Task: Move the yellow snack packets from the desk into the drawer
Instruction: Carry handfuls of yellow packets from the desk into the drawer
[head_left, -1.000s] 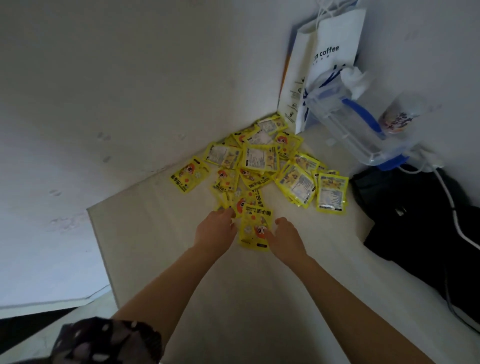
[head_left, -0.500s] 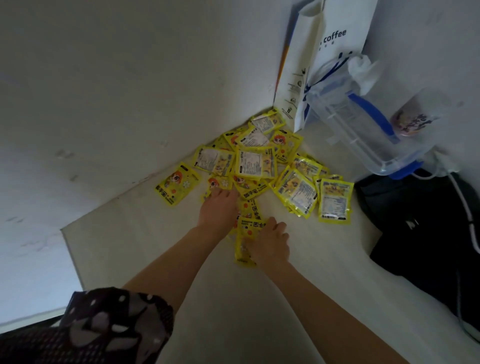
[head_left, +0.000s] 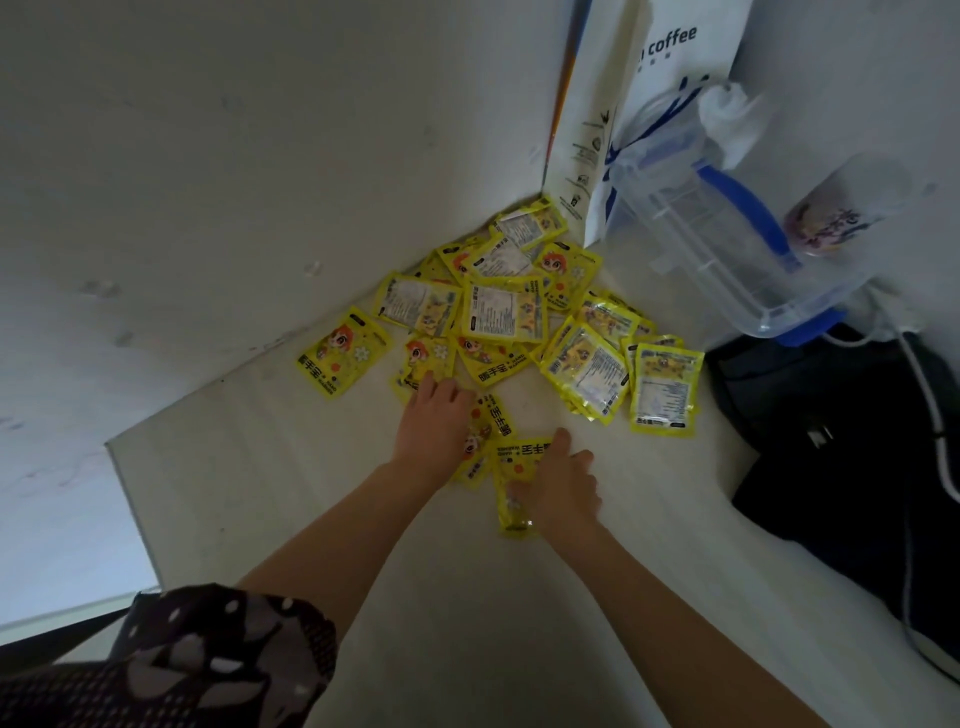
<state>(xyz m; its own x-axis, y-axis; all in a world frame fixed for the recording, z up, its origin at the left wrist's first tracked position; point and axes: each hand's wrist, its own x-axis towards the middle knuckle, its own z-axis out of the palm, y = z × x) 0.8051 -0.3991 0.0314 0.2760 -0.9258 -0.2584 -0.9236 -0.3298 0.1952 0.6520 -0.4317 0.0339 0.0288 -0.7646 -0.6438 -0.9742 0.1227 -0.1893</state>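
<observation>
Yellow snack packets (head_left: 506, 317) are heaped on the pale desk (head_left: 291, 493), spread from the desk's back corner outward. Landmark taken: the white paper bag (head_left: 649, 104) printed "coffee", standing upright in that corner. The heap starts just at the bag's foot and runs away from it toward the person; most packets lie flat and overlapping, long axes at mixed angles, some label-side up, some cartoon-side up.

The nearest packet (head_left: 517, 480), farthest from the bag, lies with its long axis running roughly away from the person, print end toward the bag. It is covered at its near end by the right hand (head_left: 563, 491), fingers curled down over it; a real grip cannot be confirmed. The left hand (head_left: 434, 421) is laid flat, fingers extended, on packets at the heap's near edge.

A clear plastic container (head_left: 727, 244) with blue trim is seen just beside the bag; a black bag (head_left: 852, 467) lies farther out.
</observation>
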